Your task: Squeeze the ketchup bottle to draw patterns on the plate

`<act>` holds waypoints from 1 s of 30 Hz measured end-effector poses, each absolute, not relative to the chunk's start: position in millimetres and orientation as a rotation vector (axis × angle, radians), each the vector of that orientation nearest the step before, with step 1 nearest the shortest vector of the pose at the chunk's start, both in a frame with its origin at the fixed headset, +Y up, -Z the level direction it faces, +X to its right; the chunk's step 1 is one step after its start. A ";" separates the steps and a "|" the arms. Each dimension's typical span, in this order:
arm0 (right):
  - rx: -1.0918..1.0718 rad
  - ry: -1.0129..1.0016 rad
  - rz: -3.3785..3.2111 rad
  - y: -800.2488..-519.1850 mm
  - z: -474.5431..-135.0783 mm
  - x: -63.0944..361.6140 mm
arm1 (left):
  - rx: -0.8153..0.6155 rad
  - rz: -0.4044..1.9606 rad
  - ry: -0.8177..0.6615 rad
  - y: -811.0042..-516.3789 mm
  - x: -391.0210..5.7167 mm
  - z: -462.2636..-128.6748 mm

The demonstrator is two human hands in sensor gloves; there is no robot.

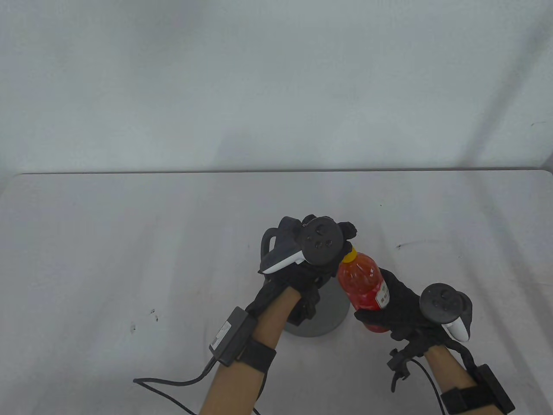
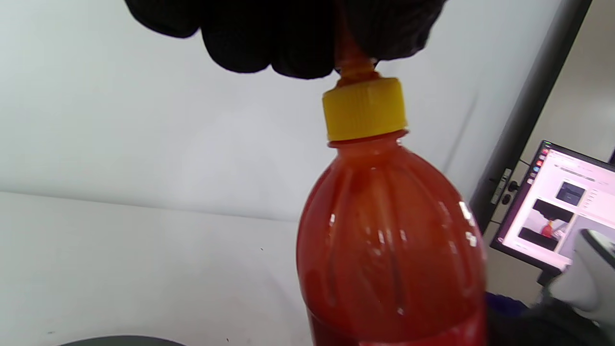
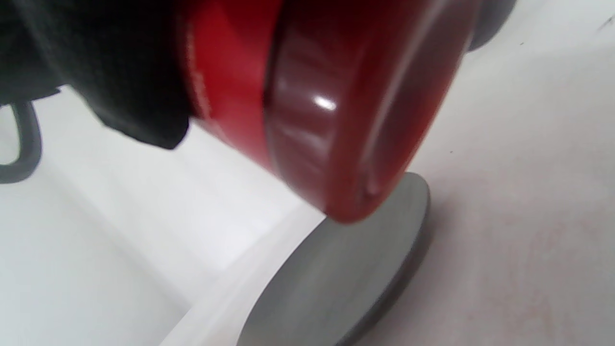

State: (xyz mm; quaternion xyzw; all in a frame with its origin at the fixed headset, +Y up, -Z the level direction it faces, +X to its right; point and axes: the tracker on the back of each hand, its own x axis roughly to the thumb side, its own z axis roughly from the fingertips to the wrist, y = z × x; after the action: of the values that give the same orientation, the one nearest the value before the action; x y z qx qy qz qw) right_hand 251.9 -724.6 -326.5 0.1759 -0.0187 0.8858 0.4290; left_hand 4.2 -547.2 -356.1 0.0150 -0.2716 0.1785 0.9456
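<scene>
The ketchup bottle point(image 1: 360, 283), red with a yellow cap point(image 1: 349, 256), is held tilted above the table, its neck pointing up and left. My right hand point(image 1: 389, 317) grips its lower body, fingers wrapped around the label. My left hand point(image 1: 348, 231) is over the top; in the left wrist view its fingers point(image 2: 288, 38) pinch the thin red nozzle above the yellow cap point(image 2: 362, 108). A round grey plate point(image 1: 328, 320) lies on the table under my left wrist, half hidden. In the right wrist view the bottle's base point(image 3: 336, 110) hangs above the plate point(image 3: 336, 274).
A black cable point(image 1: 173, 382) runs from my left wrist pack across the table's front. The table's far edge point(image 1: 276, 173) meets a white wall. A lit monitor point(image 2: 552, 206) stands off to the right in the left wrist view.
</scene>
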 end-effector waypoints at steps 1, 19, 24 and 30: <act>0.437 -0.049 2.212 -724.6 -326.6 252.4 | 0.030 0.374 -0.548 -547.3 4.0 -356.8; 0.436 -0.056 2.214 -719.8 -324.6 251.9 | 0.039 0.301 -0.595 -545.7 11.7 -356.5; 0.452 -0.042 2.249 -723.1 -325.4 251.9 | -0.088 0.154 -0.613 -539.9 11.4 -357.3; 0.467 -0.044 2.259 -723.3 -326.0 250.9 | -0.109 0.185 -0.623 -540.8 6.1 -355.9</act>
State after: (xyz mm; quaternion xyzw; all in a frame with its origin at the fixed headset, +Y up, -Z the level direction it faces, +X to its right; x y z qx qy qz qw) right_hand 250.9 -723.3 -326.0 0.1851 -0.0173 0.8951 0.4052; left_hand 6.1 -540.8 -355.9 -0.0533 -0.3058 0.0908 0.9463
